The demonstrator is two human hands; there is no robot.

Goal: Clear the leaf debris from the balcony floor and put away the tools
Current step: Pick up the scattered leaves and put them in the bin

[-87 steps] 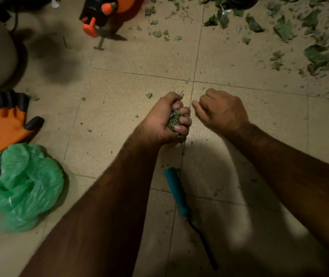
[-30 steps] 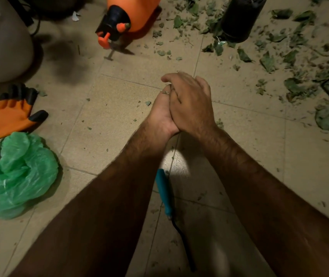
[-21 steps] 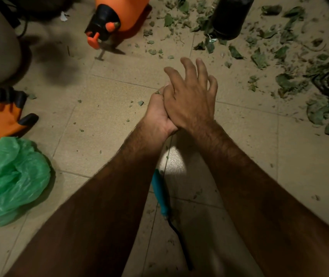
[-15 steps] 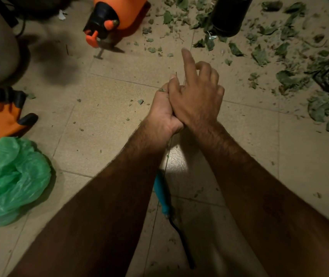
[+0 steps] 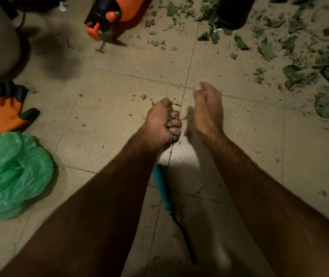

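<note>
Gripping leaf debris (image 5: 169, 118), likely light and crumbly, in curled left hand (image 5: 158, 123), with right hand (image 5: 207, 110) flat, empty. Enclose fully; squeeze gently.

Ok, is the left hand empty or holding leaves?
Holding leaves: the left hand is curled into a fist round a clump of leaf debris, with green bits poking out of its grip.

Green plastic bag (image 5: 13, 174), orange-and-black glove (image 5: 5, 110), teal-handled tool (image 5: 162, 188), orange sprayer (image 5: 119, 11), beige speckled floor tiles (image 5: 119, 108)
</note>
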